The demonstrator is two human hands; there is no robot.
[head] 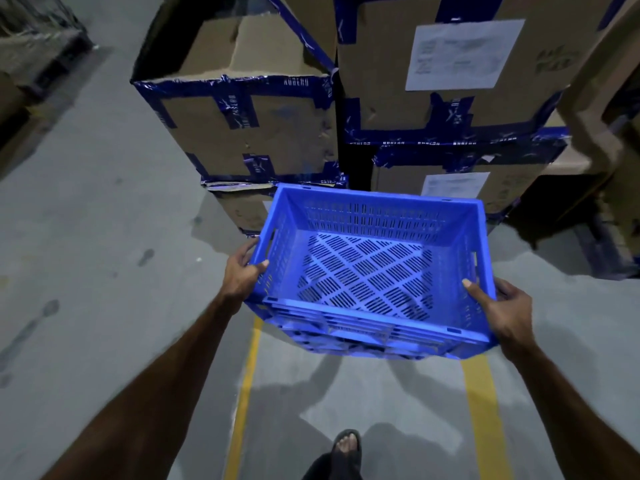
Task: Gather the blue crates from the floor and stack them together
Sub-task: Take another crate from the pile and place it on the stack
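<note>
Head view: we see a blue perforated plastic crate [372, 271] held in the air above the grey concrete floor [86, 254], open side up, with nothing inside. Our left hand [242, 273] grips its left rim, thumb hooked over the edge and fingers [242, 252] curled round the outer wall near the handle slot. Our right hand [507, 311] grips the right rim the same way, thumb inside, fingers wrapped outside. Just beyond the crate's far side stand stacked brown cardboard boxes with blue tape [249, 129], some bearing white paper labels [464, 53]. Two yellow painted floor lines [479, 410] run beneath the crate toward us, and a foot in a dark sandal [347, 445] shows between them.
</note>
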